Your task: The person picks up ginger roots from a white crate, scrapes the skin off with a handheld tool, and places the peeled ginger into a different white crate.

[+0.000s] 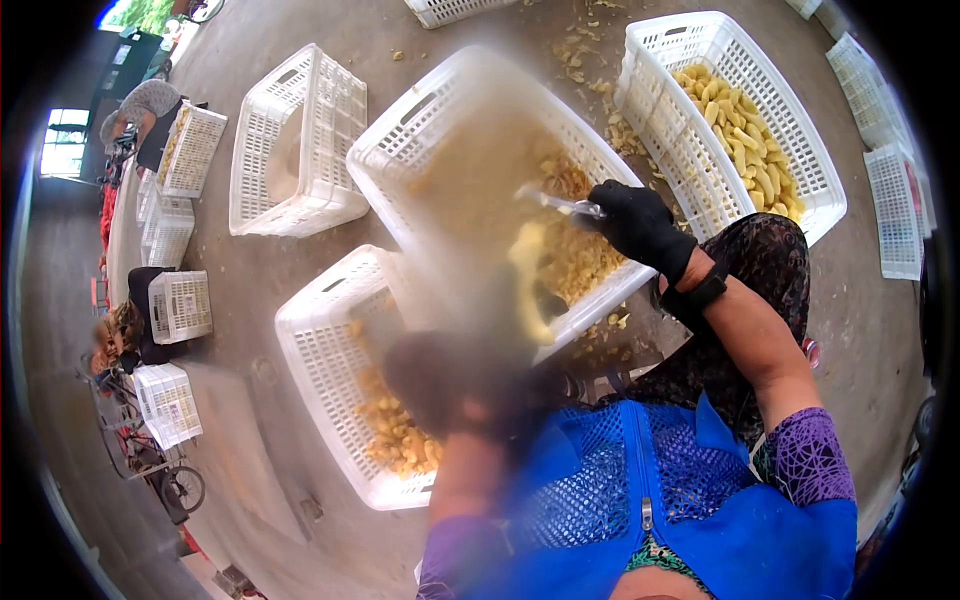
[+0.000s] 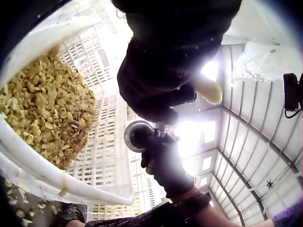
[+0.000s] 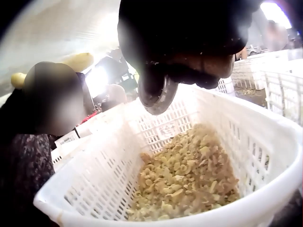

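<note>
My right hand, in a black glove, grips a silver peeler above the middle white crate. The peeler's rounded metal end shows under the fingers in the right wrist view. In my left hand, also black-gloved, I hold a long, pale yellow peeled piece of produce. One end of it sticks out past the fingers in the left wrist view; both ends show around the hand in the right wrist view. Below both hands, thin yellowish peelings fill the crate's bottom. A blur hides much of the left hand in the head view.
A crate of yellow peeled pieces stands at right. Another crate, at lower left, holds more yellow-brown pieces. A crate with a pale round thing inside is at upper left. Scraps litter the floor; other people and crates are farther left.
</note>
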{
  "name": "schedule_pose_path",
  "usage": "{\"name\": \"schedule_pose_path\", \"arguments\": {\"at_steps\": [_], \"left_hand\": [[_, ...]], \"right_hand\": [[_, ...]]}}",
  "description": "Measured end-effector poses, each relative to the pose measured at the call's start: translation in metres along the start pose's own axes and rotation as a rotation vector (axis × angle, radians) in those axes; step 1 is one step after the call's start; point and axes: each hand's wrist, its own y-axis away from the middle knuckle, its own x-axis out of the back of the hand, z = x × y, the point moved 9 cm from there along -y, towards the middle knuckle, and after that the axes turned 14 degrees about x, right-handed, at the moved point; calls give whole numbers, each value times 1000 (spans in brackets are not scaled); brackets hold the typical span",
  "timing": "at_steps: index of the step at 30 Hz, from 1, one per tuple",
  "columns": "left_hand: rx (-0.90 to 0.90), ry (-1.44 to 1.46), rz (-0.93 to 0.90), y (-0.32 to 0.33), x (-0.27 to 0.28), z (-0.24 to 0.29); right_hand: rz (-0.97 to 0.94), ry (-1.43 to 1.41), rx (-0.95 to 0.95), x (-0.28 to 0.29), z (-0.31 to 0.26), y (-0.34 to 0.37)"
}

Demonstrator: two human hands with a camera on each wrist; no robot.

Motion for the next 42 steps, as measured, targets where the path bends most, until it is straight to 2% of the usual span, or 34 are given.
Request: {"name": "schedule_pose_path", "arguments": {"at_steps": [3, 5, 6, 8, 12, 15, 18, 20, 21, 25, 27, 31, 33, 34, 36, 40, 42], "left_hand": [[-37, -42, 7, -1, -2, 18], [330, 366, -14, -2, -3, 6], [328, 363, -15, -2, -3, 6], [369, 636, -90, -4, -10, 0], [446, 1121, -235, -5, -25, -17], [385, 1019, -259, -5, -24, -18], [150, 594, -186, 6, -12, -25], [-24, 430, -137, 15, -2, -32], [-35, 361, -104, 18, 0, -25], [61, 392, -67, 10, 3, -17], [103, 440, -76, 10, 3, -17], [227, 686, -160, 9, -9, -18], [278, 804, -200, 10, -14, -21], [292, 844, -217, 11, -16, -23], [330, 931, -254, 12, -22, -25], [379, 1040, -318, 14, -33, -25], [397, 1080, -348, 15, -37, -26]], "right_hand": [[-28, 19, 67, -3, -18, 2], [-50, 61, 152, -9, -29, 3], [-46, 62, 151, -9, -30, 3], [-162, 77, 138, -19, -30, 3], [-74, 23, 186, -12, -34, 1], [-101, -6, 179, -18, -29, 2], [-75, -107, 111, -16, -15, 1], [-344, -76, -53, -32, 11, 9], [-313, -104, -54, -32, 12, 10], [-303, -93, -66, -30, 6, 10], [-75, -330, -87, -11, 1, 0], [35, -507, -83, -1, -1, -6], [141, -408, 113, 13, -16, -12], [134, -415, 116, 25, -27, -16], [30, -925, -471, 24, -22, -7], [97, -1011, -460, 26, -22, -11], [115, -1035, -319, 29, -36, -20]]}}
